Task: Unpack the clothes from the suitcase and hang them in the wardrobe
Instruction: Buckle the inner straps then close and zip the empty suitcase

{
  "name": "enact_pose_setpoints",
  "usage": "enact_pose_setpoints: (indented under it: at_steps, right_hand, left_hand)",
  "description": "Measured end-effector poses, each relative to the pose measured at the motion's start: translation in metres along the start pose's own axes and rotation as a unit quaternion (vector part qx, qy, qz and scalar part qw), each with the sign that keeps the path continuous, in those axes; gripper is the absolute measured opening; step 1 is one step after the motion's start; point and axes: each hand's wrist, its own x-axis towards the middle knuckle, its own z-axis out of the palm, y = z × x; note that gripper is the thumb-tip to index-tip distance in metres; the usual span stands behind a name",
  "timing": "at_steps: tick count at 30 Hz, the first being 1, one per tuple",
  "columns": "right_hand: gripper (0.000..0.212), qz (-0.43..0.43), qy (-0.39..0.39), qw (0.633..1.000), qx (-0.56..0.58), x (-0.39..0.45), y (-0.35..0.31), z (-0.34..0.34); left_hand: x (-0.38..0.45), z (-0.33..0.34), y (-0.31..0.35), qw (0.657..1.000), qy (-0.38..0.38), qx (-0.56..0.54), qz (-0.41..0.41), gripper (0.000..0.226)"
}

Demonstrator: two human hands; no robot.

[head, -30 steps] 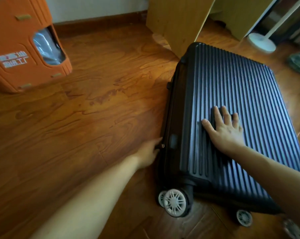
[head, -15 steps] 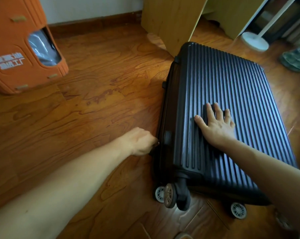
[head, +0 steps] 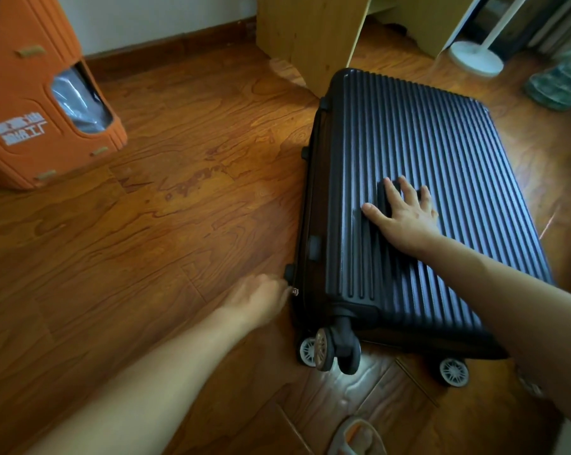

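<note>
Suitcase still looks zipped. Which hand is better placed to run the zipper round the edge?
Left. The left hand is already at the suitcase's side edge, fingertips on the zipper pull. The right hand lies flat on the ribbed lid, well placed to steady the case.

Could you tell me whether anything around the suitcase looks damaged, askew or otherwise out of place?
Nothing stands out. The suitcase lies flat and closed on the wooden floor, its shell unmarked. The right hand rests flat on the lid; the left hand pinches the zipper pull at its side.
</note>
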Motion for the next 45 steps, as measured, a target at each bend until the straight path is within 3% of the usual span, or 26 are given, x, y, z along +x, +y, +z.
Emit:
enact_pose_setpoints:
  at_steps: [2, 4, 8, 11, 14, 17, 21, 25, 29, 31, 35, 39, 43, 45]
  right_hand:
    - [0.083, -0.004, 0.004, 1.0, 0.0, -0.002, 0.001, 0.0]
    - [0.083, -0.005, 0.004, 1.0, -0.001, -0.003, -0.001, 0.0]
    - [0.083, -0.002, 0.017, 1.0, -0.006, -0.003, -0.002, -0.001]
    - [0.083, -0.005, 0.023, 1.0, -0.01, -0.004, 0.0, 0.001]
    - [0.083, -0.009, 0.022, 1.0, -0.009, -0.005, 0.0, 0.0]
    - [0.079, -0.018, 0.05, 0.999, 0.003, -0.011, -0.006, 0.0]
    - [0.066, -0.163, 0.08, 0.982, 0.046, -0.046, -0.021, 0.002]
    - [0.072, -0.402, 0.017, 0.915, -0.045, -0.089, -0.013, -0.007]
    - [0.089, -0.486, -0.041, 0.856, -0.172, -0.11, 0.005, 0.003]
    - [0.098, -0.481, -0.03, 0.849, -0.218, -0.115, 0.002, 0.019]
    - [0.107, -0.406, -0.013, 0.893, -0.191, -0.112, -0.021, 0.035]
    - [0.111, -0.378, -0.002, 0.912, -0.161, -0.102, -0.03, 0.028]
    - [0.116, -0.345, 0.016, 0.927, -0.148, -0.079, -0.035, 0.02]
    - [0.117, -0.326, 0.022, 0.934, -0.145, -0.066, -0.037, 0.016]
  left_hand:
    - [0.007, 0.004, -0.009, 0.998, -0.015, -0.009, 0.053, 0.022]
    - [0.011, 0.007, -0.014, 0.998, -0.019, -0.041, 0.046, 0.015]
    - [0.009, 0.005, 0.006, 0.982, -0.056, -0.181, 0.005, 0.018]
    - [0.013, -0.003, 0.016, 0.971, -0.124, -0.201, -0.046, 0.029]
    - [0.016, -0.013, 0.008, 0.981, -0.16, -0.107, -0.01, 0.021]
    - [0.011, -0.033, 0.006, 0.985, -0.087, 0.114, 0.094, 0.028]
    - [0.004, -0.035, 0.014, 0.933, -0.012, 0.288, 0.215, 0.03]
    - [0.001, -0.024, 0.0, 0.961, -0.006, 0.228, 0.156, 0.032]
    - [0.002, -0.035, -0.028, 0.984, -0.015, 0.151, 0.094, 0.027]
    - [0.003, -0.044, -0.047, 0.995, -0.015, 0.092, 0.028, 0.019]
    - [-0.003, -0.046, -0.078, 0.996, 0.016, 0.007, -0.083, 0.018]
    - [-0.001, -0.036, -0.089, 0.994, 0.059, -0.029, -0.085, 0.022]
    - [0.001, -0.037, -0.09, 0.993, 0.12, -0.017, -0.01, 0.017]
    - [0.005, -0.036, -0.094, 0.992, 0.119, -0.045, -0.023, 0.019]
